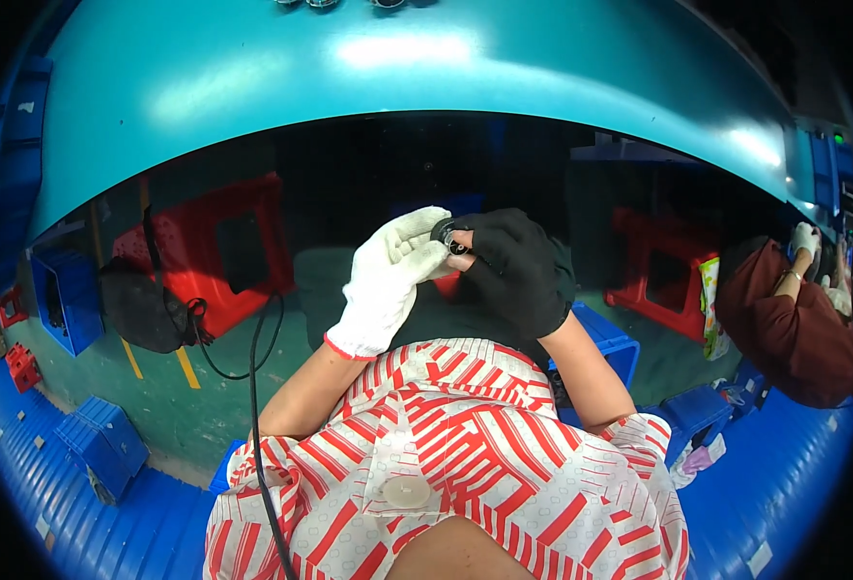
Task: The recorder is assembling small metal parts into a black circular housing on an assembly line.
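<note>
A small round black part [443, 231] with a shiny, ring-like face is held in front of my chest, just below the table's near edge. My left hand [388, 275], in a white knit glove with a red-edged cuff, is closed on its left side. On the other side my right hand [523, 271], in a black glove with bare fingertips, pinches the same part between thumb and forefinger. Fingers cover much of the part, so its exact kind cannot be made out.
A teal table [281, 97] curves across the front, with several small shiny round pieces [388, 3] at its far edge. Red stools [204, 251] stand left and right. Blue bins [102, 440] and a black cable [254, 416] are nearby. A co-worker [784, 319] sits at right.
</note>
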### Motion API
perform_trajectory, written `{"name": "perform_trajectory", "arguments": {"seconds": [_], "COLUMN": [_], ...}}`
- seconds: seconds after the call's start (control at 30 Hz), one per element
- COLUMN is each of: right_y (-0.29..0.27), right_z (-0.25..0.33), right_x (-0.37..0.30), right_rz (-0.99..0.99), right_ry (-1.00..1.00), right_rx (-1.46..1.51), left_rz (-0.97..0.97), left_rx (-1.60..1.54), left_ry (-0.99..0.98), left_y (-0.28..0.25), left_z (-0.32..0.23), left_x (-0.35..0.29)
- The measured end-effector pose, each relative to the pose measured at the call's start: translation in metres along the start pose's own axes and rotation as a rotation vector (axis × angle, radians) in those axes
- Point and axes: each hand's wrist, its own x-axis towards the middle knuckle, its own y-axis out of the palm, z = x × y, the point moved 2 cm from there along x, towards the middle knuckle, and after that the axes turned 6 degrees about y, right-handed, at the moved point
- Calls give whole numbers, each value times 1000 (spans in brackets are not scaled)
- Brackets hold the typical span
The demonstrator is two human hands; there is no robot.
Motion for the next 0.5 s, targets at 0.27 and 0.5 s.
{"name": "perform_trajectory", "arguments": {"seconds": [0.27,0.5], "right_y": [11,15], "right_z": [4,-4], "right_x": [-3,-10], "right_rz": [-35,130], "right_ry": [345,279], "right_rx": [325,147], "left_rz": [16,19], "left_rx": [246,677], "left_ry": [114,313], "left_y": [12,12], "left_z": [-1,1], "left_x": [-2,-6]}}
